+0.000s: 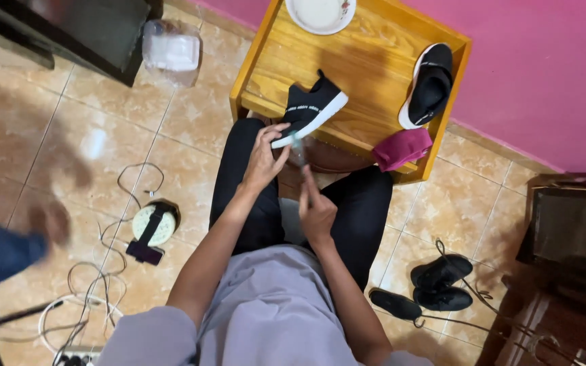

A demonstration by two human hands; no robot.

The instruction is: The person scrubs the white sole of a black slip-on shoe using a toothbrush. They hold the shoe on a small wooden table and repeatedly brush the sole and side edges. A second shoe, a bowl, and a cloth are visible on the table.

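I sit on the floor in front of a low wooden table [374, 47]. My left hand [264, 157] and my right hand [317, 207] meet at a small clear object [298, 150], maybe a bottle, by the table's near edge. My left fingers touch its top; my right hand grips it from below. A black shoe with a white sole [312, 107] lies on the table just above my hands. A second black shoe [429, 85] rests at the table's right side. A dark pink cloth [401, 147] hangs over the near right edge.
A white plate [321, 13] sits at the table's far edge. Black shoes and a loose insole [435, 281] lie on the tiles to my right. Cables, a phone and a round pale device [152, 227] lie to my left. A blurred hand in a blue sleeve [15, 240] is at far left.
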